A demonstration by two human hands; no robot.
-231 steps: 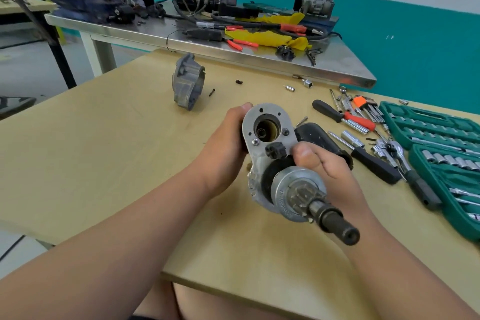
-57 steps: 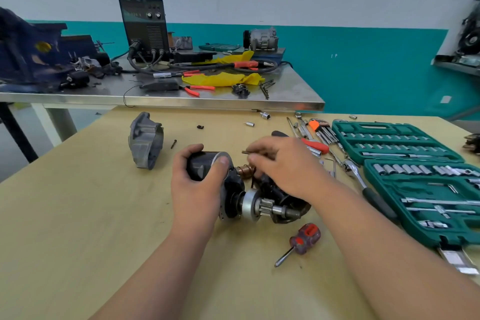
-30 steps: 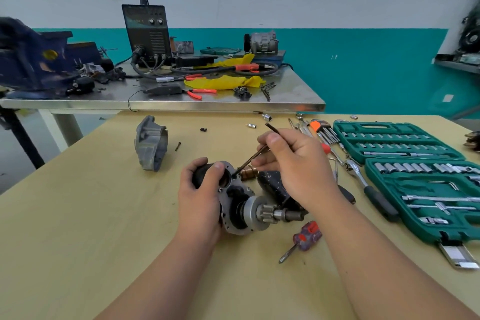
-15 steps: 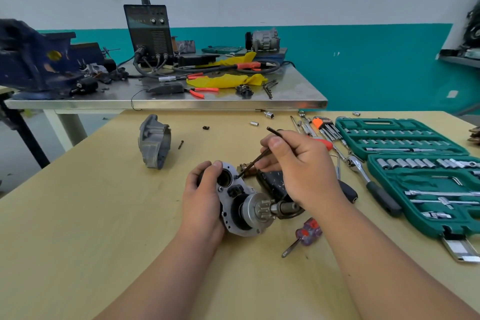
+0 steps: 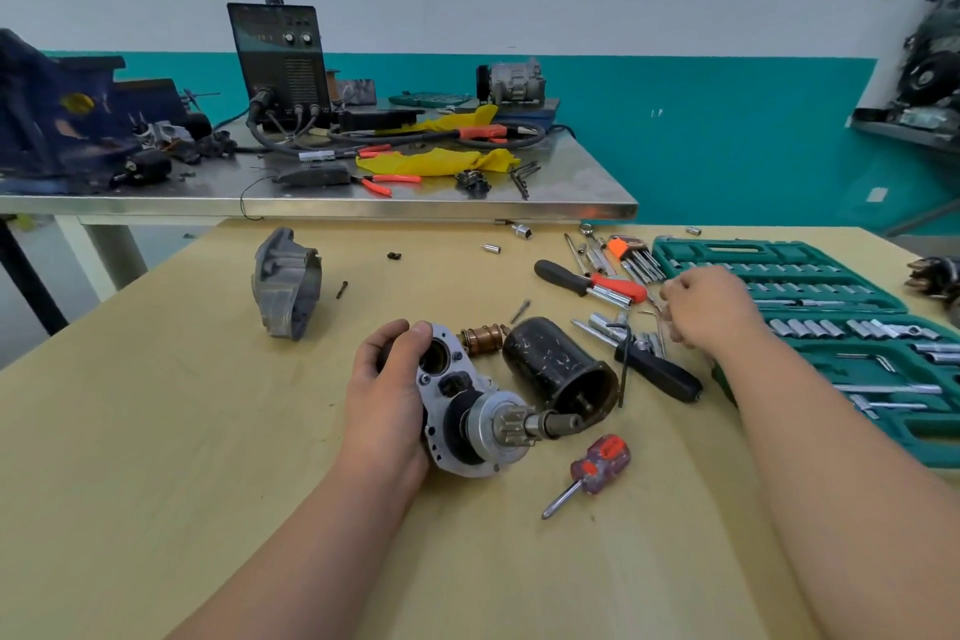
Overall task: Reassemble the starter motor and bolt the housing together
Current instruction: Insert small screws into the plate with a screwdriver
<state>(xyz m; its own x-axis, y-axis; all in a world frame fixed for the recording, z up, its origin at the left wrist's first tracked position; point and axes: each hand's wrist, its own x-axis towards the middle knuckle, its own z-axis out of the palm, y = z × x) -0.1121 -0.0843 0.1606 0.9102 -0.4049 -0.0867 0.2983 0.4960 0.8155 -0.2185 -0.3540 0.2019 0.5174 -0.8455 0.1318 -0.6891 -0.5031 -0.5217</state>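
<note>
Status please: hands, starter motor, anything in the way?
Left hand grips starter assembly. Right hand among loose tools, grasp unclear. Black housing beside it, unbolted.

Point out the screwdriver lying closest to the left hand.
The stubby screwdriver with the translucent red handle; the black-handled driver and the black-and-red one lie farther right.

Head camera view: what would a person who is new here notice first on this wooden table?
First, the half-built starter motor at the centre of the wooden table, gripped by the left hand, with a black housing lying just right of it. Next, the open green socket set at the right edge, beside which the right hand reaches over loose tools. A grey end cover stands alone further left.
</note>
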